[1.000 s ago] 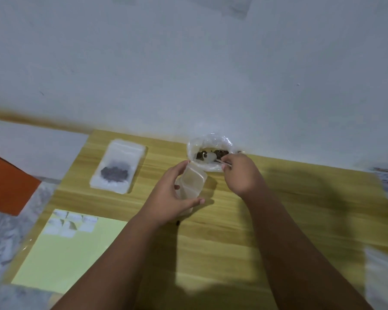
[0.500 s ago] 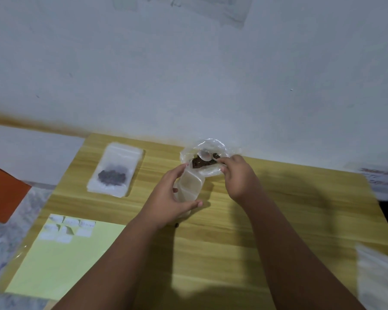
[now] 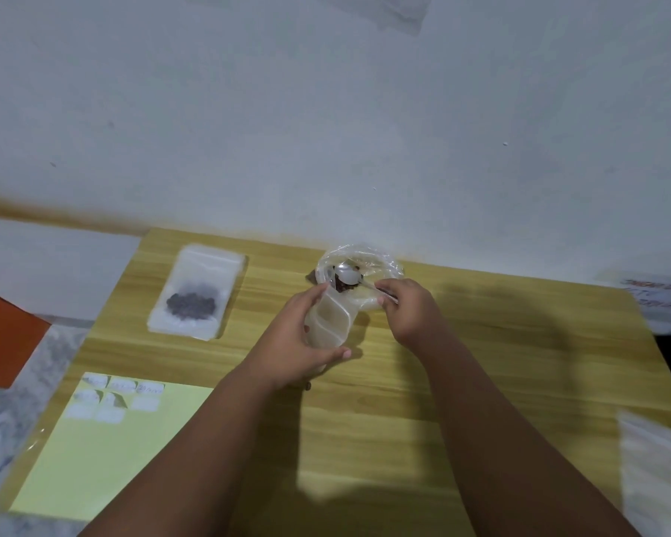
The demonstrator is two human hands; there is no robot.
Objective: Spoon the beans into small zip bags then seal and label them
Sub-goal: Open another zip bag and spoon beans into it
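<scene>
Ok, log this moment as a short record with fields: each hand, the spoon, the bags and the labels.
left hand: holds the small zip bag, mouth tilted toward the bean bag
right hand: pinches the spoon handle
spoon: bowl inside the bean bag, at the small zip bag's mouth
small zip bag: no beans visible inside
filled bag: lies flat on the table, left side, dark beans inside
labels: white, on the yellow sheet, near left
</scene>
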